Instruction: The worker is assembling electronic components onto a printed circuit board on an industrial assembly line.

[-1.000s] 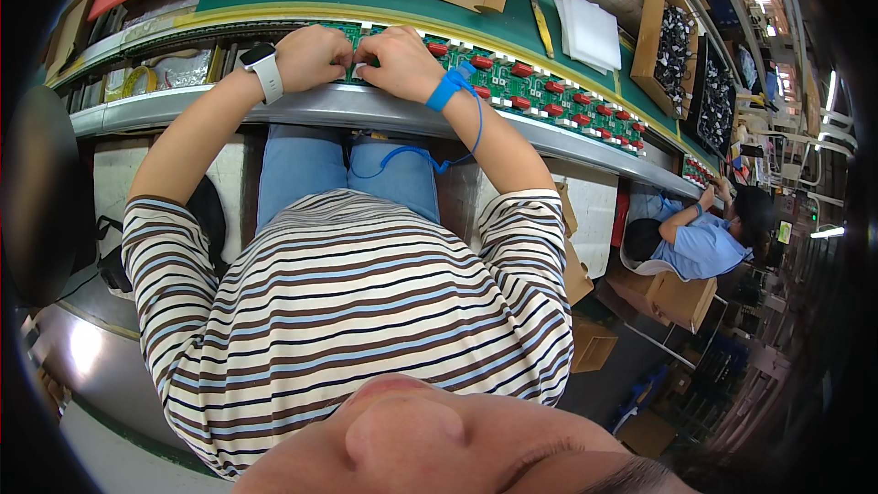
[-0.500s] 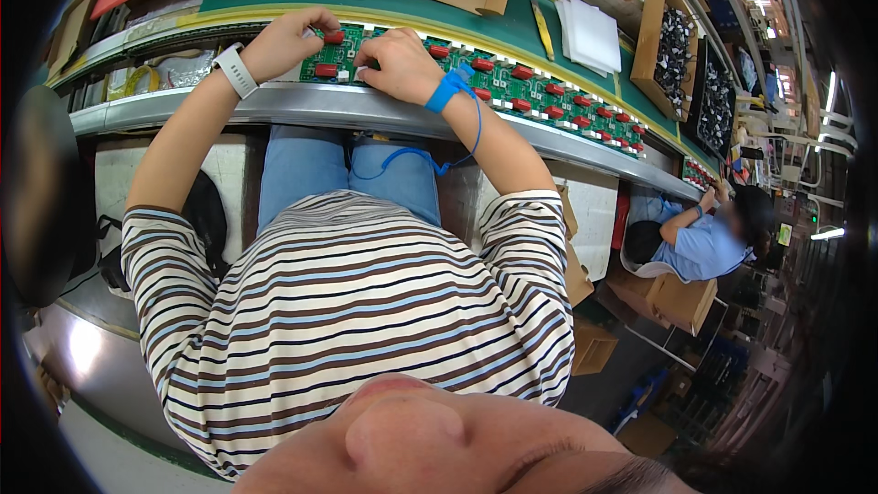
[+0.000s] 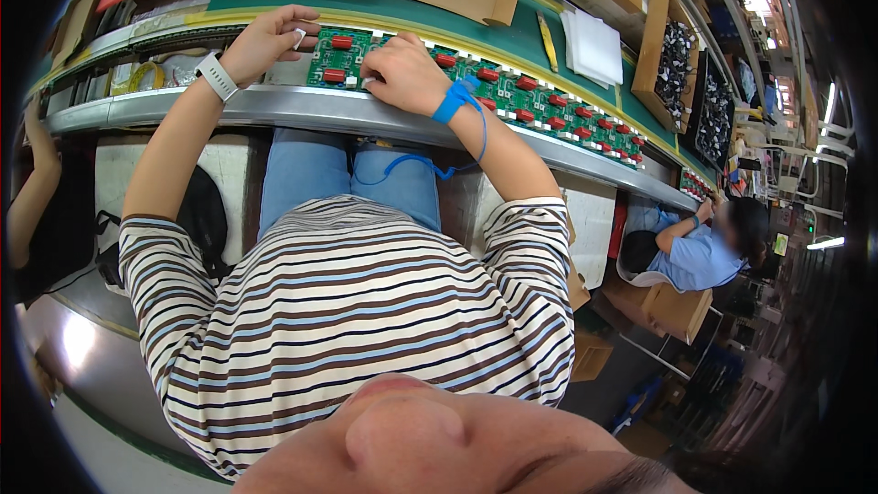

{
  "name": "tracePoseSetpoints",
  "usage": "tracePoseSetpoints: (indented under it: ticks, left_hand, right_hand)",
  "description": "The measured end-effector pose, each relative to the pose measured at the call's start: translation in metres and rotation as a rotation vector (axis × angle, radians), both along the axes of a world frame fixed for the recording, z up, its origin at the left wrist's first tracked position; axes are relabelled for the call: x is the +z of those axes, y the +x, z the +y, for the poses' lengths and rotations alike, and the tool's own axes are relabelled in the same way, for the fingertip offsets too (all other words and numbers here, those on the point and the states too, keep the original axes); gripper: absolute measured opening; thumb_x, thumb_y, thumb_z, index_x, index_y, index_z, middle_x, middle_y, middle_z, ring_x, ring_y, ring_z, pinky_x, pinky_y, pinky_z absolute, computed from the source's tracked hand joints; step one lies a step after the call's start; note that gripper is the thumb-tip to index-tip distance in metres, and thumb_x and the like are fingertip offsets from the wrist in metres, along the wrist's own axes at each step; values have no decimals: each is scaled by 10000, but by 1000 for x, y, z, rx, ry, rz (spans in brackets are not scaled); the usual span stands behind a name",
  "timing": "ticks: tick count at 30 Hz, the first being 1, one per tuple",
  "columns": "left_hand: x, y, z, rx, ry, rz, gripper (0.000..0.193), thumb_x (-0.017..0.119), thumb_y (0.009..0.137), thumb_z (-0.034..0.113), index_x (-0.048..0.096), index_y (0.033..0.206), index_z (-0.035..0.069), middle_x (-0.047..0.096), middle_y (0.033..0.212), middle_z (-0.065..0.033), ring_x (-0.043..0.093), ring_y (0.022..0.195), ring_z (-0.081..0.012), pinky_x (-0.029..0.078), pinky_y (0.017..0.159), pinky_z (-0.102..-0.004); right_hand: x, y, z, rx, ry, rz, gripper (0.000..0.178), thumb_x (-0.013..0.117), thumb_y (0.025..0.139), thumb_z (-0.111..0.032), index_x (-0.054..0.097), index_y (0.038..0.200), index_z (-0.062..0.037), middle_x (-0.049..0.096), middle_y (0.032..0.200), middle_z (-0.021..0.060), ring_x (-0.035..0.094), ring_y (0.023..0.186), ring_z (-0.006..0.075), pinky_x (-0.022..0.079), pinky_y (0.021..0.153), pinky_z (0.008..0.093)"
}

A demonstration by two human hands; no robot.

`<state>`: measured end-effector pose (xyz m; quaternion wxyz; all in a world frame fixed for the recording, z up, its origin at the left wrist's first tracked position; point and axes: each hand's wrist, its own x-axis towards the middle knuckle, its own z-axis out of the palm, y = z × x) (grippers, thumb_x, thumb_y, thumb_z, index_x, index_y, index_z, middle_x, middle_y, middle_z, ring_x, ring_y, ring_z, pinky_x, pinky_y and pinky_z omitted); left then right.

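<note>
Pinching a small white piece (image 3: 300, 36), the left hand (image 3: 265, 39) hangs beside green circuit boards (image 3: 341, 59), lined up seemingly for easy reach; the right hand's (image 3: 407, 75) curled grip I cannot make out.

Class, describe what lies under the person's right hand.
Under the right hand runs the row of green circuit boards, red components showing on both sides. Whatever sits directly beneath the hand is covered and cannot be seen.

This was an electronics factory: circuit boards (image 3: 508, 94) lined a metal rail (image 3: 302, 103), a box (image 3: 650, 48) of small parts (image 3: 675, 59) stood behind, and a co-worker (image 3: 697, 254) sat farther along.
</note>
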<state>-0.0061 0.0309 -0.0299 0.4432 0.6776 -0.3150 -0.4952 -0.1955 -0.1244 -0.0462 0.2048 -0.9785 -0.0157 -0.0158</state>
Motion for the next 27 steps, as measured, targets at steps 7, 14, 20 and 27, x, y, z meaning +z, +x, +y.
tracePoseSetpoints:
  ticks: [7,14,20,27]
  left_hand:
    - [-15,4,13,-13,-97,-76,305,417,886,38,458,1189,34,531,1147,-55,521,1062,-129,427,824,-230]
    - [2,-1,13,-38,21,25,271,488,839,21,502,1109,-7,569,1070,-53,523,1014,-115,403,854,-232]
    - [-16,0,17,-186,-59,-310,182,494,845,22,542,1019,5,567,958,-16,516,864,-62,431,754,-218]
    - [-14,-12,17,-270,-139,-684,158,603,761,61,594,916,28,612,793,-90,589,718,-184,469,677,-285]
  right_hand:
    - [3,4,2,-17,27,-10,101,592,711,-163,625,779,-96,617,762,50,529,838,242,348,883,375]
    - [-4,8,-1,-5,65,-43,66,599,666,-149,630,708,-109,626,724,49,552,781,244,373,812,381]
    - [6,11,4,48,25,59,98,601,703,-170,633,765,-102,616,746,50,530,826,242,356,852,369]
    - [15,15,-11,30,110,-14,148,609,711,-240,678,800,-143,629,768,48,550,844,240,354,844,381]
